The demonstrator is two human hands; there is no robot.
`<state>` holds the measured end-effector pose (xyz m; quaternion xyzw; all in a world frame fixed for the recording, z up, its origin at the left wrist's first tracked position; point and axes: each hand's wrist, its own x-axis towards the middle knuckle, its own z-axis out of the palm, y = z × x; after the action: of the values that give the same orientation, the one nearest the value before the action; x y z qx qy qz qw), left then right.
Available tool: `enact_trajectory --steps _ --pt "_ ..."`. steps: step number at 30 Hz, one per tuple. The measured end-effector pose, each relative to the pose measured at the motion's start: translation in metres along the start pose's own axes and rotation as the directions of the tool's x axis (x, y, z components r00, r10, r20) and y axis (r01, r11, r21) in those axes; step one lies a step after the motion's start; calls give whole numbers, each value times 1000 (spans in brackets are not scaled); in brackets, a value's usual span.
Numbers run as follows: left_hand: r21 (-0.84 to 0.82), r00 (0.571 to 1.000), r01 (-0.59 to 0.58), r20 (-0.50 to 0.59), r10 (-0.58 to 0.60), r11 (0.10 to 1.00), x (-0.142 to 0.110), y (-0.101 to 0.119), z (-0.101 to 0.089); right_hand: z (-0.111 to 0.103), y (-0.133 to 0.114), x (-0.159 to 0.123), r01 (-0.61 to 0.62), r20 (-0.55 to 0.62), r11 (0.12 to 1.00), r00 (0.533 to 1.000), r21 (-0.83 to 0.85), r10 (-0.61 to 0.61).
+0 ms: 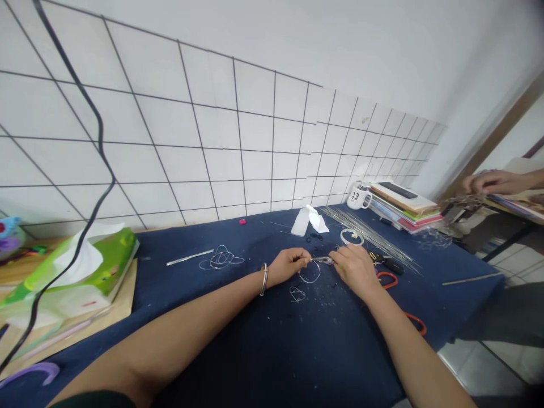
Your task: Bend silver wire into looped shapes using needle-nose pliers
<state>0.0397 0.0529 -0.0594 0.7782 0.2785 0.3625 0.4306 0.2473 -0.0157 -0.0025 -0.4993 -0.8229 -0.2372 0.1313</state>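
My left hand [291,266] pinches a thin wire loop [310,280] that hangs just above the dark blue cloth. My right hand [353,268] is wrapped round a pair of pliers [323,260]. The jaws of the pliers point left and meet the wire close to my left fingertips; whether they clamp it is too small to tell. Below the hands lies a small bent wire piece [297,294]. A tangle of wire loops [221,258] rests on the cloth to the left, near some short straight strips [190,257].
Long wires [369,235] and a white coil [352,237] lie beyond my right hand, with orange-handled scissors [387,280] beside it. A mug [359,196] and stacked books [406,207] stand at the back right. Left is a green tissue pack [85,272]. Another person's hand [495,182] is at far right.
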Motion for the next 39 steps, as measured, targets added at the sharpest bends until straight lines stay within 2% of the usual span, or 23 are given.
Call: enact_trajectory --steps 8,14,26,31,39 --pt "33 1000 -28 14 27 999 0 -4 0 5 -7 1 17 -13 1000 1000 5 -17" --pt "-32 998 -43 40 45 999 0 -2 0 5 -10 1 35 -18 999 999 39 -34" --pt "-72 999 -38 11 39 997 0 -3 0 0 14 -3 -3 -12 1000 1000 23 3" --pt "-60 999 -51 -7 50 997 0 -2 0 1 10 -2 33 14 999 999 18 -34" --pt "-36 999 -45 15 46 998 1 -1 1 -2 3 -1 53 -12 999 999 13 -53"
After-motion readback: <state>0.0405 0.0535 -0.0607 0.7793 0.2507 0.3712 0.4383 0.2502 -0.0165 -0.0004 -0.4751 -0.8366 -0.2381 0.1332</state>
